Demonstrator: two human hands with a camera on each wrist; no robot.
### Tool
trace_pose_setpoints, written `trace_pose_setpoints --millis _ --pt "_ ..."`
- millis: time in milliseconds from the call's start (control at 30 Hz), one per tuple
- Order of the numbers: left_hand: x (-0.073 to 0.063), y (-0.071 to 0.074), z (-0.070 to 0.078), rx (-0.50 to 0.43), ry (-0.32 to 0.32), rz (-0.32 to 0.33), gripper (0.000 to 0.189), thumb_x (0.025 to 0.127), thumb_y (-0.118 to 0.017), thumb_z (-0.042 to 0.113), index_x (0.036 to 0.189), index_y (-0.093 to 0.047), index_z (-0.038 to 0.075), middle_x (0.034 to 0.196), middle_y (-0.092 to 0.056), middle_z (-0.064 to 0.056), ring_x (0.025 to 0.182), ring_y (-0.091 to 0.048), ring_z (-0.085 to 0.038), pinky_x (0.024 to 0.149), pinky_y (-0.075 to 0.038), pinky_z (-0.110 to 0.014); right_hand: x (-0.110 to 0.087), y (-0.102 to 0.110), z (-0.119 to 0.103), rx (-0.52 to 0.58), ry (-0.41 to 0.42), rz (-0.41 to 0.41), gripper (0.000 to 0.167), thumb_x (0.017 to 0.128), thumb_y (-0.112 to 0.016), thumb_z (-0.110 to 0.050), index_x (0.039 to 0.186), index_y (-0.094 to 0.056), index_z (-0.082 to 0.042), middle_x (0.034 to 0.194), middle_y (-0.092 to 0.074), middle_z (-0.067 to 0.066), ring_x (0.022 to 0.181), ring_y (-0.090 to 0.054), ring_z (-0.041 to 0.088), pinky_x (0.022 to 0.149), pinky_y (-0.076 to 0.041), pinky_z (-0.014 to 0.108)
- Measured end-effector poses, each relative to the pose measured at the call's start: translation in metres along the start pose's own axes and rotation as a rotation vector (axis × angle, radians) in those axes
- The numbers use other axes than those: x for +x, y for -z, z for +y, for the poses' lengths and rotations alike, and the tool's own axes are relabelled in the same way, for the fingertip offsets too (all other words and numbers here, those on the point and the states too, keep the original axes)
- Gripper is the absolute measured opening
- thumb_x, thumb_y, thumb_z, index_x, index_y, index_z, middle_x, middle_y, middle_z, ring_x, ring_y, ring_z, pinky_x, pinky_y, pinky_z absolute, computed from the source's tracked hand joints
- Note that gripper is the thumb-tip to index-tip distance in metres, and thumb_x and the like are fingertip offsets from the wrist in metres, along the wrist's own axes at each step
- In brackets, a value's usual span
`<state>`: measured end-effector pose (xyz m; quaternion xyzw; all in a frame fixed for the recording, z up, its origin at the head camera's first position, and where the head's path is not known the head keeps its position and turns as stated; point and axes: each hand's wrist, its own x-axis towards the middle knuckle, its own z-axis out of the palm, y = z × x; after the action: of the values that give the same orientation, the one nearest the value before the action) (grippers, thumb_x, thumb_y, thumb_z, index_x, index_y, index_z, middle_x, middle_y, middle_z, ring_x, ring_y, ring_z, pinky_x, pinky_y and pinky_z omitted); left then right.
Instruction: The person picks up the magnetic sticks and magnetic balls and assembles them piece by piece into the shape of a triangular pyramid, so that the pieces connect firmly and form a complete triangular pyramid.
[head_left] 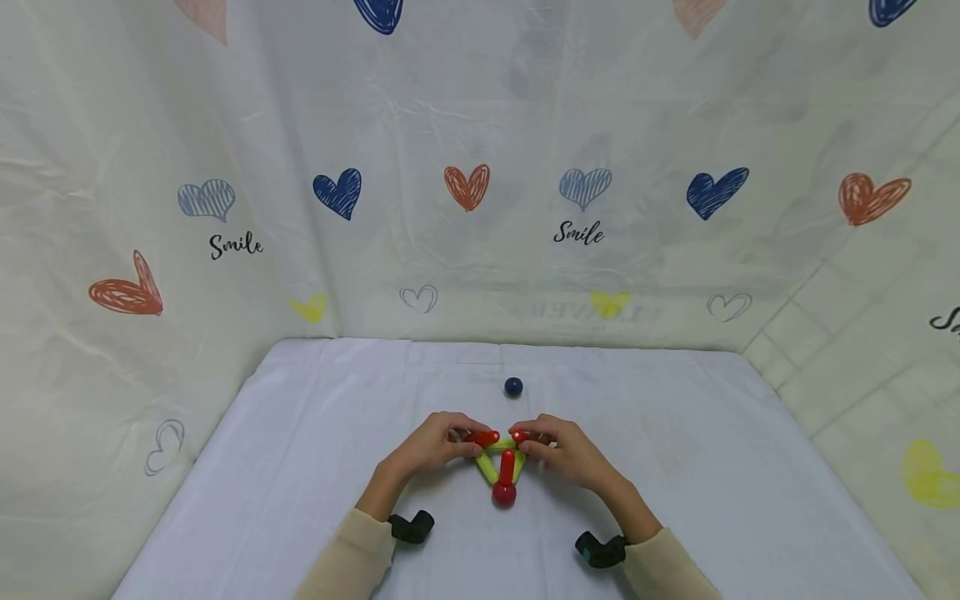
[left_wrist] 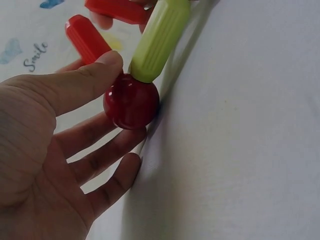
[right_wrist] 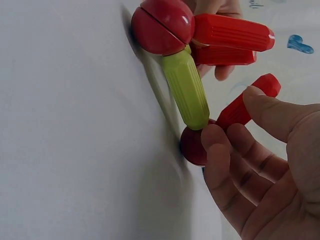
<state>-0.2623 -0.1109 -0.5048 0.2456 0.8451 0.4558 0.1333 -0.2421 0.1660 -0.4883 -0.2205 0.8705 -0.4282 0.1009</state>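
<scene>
On the white cloth stands a triangle of yellow-green rods (head_left: 487, 468) joined at red balls. A red rod (head_left: 507, 467) rises from the front red ball (head_left: 504, 495). At the far left corner, my left hand (head_left: 441, 442) pinches a red rod (left_wrist: 87, 39) with thumb and fingers, just above its red ball (left_wrist: 131, 102). My right hand (head_left: 561, 448) pinches another red rod (right_wrist: 235, 111) between thumb and fingers at the far right corner. Its fingertips partly hide the red ball (right_wrist: 193, 147) there, where a yellow-green rod (right_wrist: 186, 90) ends.
A dark blue ball (head_left: 513, 387) lies on the cloth-covered table (head_left: 652, 417) beyond the frame of rods. Behind the table hangs a white curtain (head_left: 510, 258) printed with hearts. Each wrist wears a black camera (head_left: 412, 527).
</scene>
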Motion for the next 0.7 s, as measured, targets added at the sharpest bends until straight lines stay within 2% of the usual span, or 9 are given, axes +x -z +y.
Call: trace_pose_setpoints --millis 200,367,533,700 --pt "-0.001 0.0 0.002 0.004 0.0 -0.009 0.029 0.094 -0.075 0.018 0.121 -0.076 0.027 0.114 -0.075 0.009 0.099 -0.061 -0.012 0.084 -0.052 -0.026 0.0 -0.001 0.0 -0.005 -0.006 0.002 0.03 0.098 -0.069 -0.019 0.128 -0.071 -0.019 0.104 -0.066 0.001 0.083 -0.062 0.015 0.065 -0.057 0.026" --pt "-0.001 0.0 0.003 0.009 0.002 -0.011 0.028 0.094 -0.074 0.019 0.121 -0.076 0.027 0.115 -0.074 0.009 0.099 -0.061 -0.012 0.085 -0.052 -0.027 -0.002 0.003 -0.001 0.012 -0.037 -0.017 0.032 0.099 -0.068 -0.018 0.13 -0.063 -0.013 0.103 -0.065 0.003 0.086 -0.062 0.018 0.067 -0.057 0.026" --pt "0.0 0.001 0.002 0.025 0.013 0.0 0.028 0.094 -0.075 0.021 0.121 -0.076 0.026 0.113 -0.075 0.009 0.098 -0.062 -0.012 0.086 -0.052 -0.026 -0.005 0.012 -0.004 0.065 -0.096 -0.033 0.02 0.098 -0.068 -0.02 0.112 -0.056 -0.011 0.096 -0.064 0.004 0.086 -0.063 0.022 0.068 -0.057 0.029" --pt "0.001 0.002 0.0 0.046 0.028 0.034 0.028 0.092 -0.077 0.023 0.12 -0.076 0.023 0.111 -0.075 0.005 0.096 -0.063 -0.013 0.086 -0.054 -0.028 -0.006 0.014 -0.007 0.076 -0.074 -0.095 0.015 0.097 -0.07 -0.023 0.103 -0.064 -0.011 0.094 -0.066 0.004 0.084 -0.063 0.024 0.067 -0.057 0.034"
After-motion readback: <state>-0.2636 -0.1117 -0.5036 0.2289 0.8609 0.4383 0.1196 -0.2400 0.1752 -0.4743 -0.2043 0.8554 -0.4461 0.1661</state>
